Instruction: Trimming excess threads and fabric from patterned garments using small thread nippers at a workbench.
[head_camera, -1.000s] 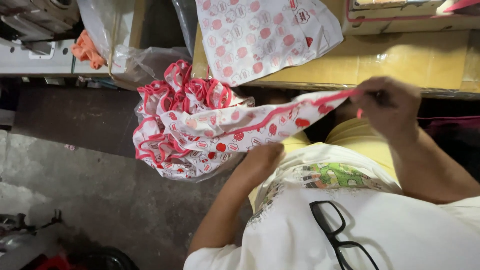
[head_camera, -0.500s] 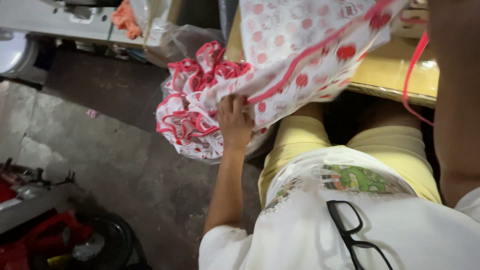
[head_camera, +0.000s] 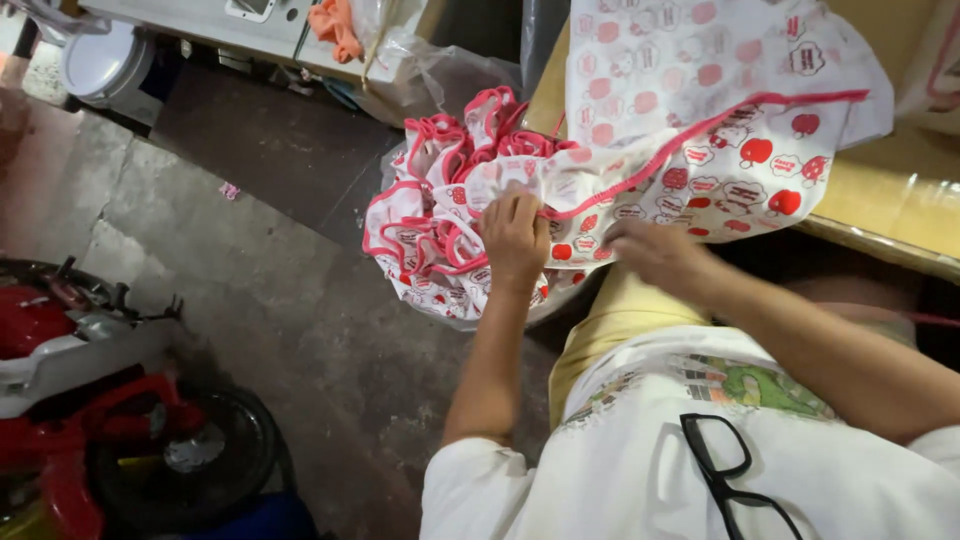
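A heap of white fabric pieces (head_camera: 440, 215) with red prints and red edging sits beside my knees, above the floor. My left hand (head_camera: 515, 235) grips the edge of one printed piece at the top of that heap. That printed fabric piece (head_camera: 720, 170) stretches up onto the yellow table (head_camera: 890, 200). My right hand (head_camera: 655, 255) is blurred and lies against the lower edge of the same piece, fingers curled on the cloth. Black glasses (head_camera: 725, 480) hang from my white shirt collar.
A red and black motorbike (head_camera: 90, 400) stands on the concrete floor at the lower left. A white bucket (head_camera: 100, 60) and a clear plastic bag (head_camera: 440, 70) lie near the top. Another printed fabric sheet (head_camera: 690, 60) covers the table's far part.
My right hand has come down from the raised end of the fabric to its lower edge near my left hand. The view has swung left, showing more floor and the motorbike.
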